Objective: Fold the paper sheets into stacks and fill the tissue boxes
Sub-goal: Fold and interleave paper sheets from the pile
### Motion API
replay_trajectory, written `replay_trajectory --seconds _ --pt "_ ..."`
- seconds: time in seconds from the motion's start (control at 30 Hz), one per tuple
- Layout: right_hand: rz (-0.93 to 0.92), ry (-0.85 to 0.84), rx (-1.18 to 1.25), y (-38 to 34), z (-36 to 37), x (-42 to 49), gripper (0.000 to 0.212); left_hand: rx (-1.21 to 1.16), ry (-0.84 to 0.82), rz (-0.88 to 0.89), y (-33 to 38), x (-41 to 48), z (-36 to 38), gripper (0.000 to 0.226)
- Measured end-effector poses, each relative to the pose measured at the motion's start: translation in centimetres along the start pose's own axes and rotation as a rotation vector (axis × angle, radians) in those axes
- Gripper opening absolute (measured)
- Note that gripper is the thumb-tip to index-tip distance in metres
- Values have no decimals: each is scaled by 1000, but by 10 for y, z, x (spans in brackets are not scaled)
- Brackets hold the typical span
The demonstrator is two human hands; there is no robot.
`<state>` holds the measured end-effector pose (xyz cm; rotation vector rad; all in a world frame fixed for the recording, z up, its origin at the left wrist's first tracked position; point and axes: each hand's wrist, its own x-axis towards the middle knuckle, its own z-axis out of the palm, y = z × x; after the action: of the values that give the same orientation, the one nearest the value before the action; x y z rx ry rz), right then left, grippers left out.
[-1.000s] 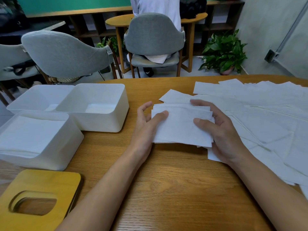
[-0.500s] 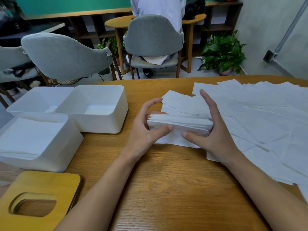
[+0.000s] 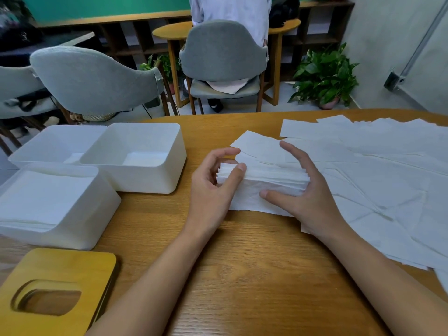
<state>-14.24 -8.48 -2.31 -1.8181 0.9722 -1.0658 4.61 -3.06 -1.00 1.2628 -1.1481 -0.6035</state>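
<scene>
Yellow wood comes first at the near left corner of the counter (image 3: pixel 242 275): a flat lid (image 3: pixel 80 265) with a rounded slot cut through it. Just beyond it stands a white box (image 3: pixel 72 236) that is filled with folded paper lying flat inside. Behind that box are two more white boxes side by side, a far left box (image 3: pixel 31 151) and a middle box (image 3: pixel 150 183), each showing only a little paper at the bottom.

Next to the middle box, the left grip (image 3: pixel 213 187) holds the left end of a thick stack of folded sheets (image 3: pixel 266 180), with the thumb on the near side and the curled fingers over the far edge. The stack sits near the middle of the counter on top of a flat sheet, its layered edges showing at both ends. The right grip (image 3: pixel 305 195) holds the right end of the stack, thumb pressed against the near side, fingers reaching round the far side and the palm close against the end.

Right of both grips, loose sheets (image 3: pixel 375 170) lie spread and overlapping across the counter out to its right edge.
</scene>
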Motion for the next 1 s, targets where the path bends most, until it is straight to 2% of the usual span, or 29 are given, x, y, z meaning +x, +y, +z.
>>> replay_trajectory --seconds 0.1,0.3,0.4,0.53,0.67,0.83,0.93,1.0 --pt "7 -20 22 -2 1 -1 92 33 -23 55 4 -2 1 21" --pt "-8 -48 161 -1 -3 -1 105 44 -31 89 4 -2 0 21" --pt "-56 -68 14 -2 -1 -2 99 37 -51 67 4 -4 2 21" --pt "-40 3 -31 -3 -1 0 90 21 -86 -1 7 1 -5 44" --pt "-4 31 7 -3 -3 3 92 18 -274 -119 2 4 -17 61" --pt "51 -88 19 -23 -12 5 98 62 -198 -123 5 4 -19 61" --pt "41 -189 -72 -34 -19 1 87 99 -182 -99 13 3 -26 58" --pt "11 -211 -129 -40 -19 -3 65 81 -209 -114 22 -1 -34 53"
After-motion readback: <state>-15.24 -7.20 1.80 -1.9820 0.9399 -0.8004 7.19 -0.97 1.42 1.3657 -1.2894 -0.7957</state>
